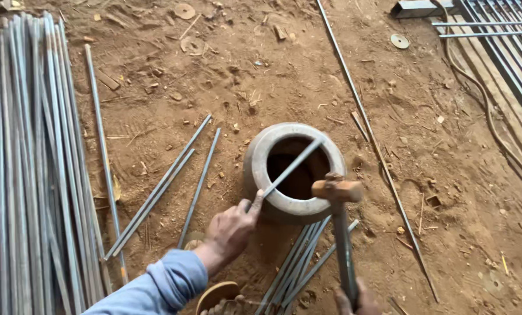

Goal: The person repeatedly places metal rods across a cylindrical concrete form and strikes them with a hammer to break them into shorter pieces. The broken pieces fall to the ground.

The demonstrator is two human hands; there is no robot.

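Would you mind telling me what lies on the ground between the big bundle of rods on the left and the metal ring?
In the head view, three loose short rods lie on bare dirt between the rod bundle and the metal ring.

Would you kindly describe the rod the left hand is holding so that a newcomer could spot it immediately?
Find the thick metal ring on the dirt floor mid-scene. One thin grey rod lies slanted across its dark opening, pinched at its lower end by the left hand. Unlike the other rods, it rests on the ring, not the ground.

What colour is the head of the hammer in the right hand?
Rusty orange-brown, seen in the head view: the hammer head sits atop a grey metal handle held by the right hand.
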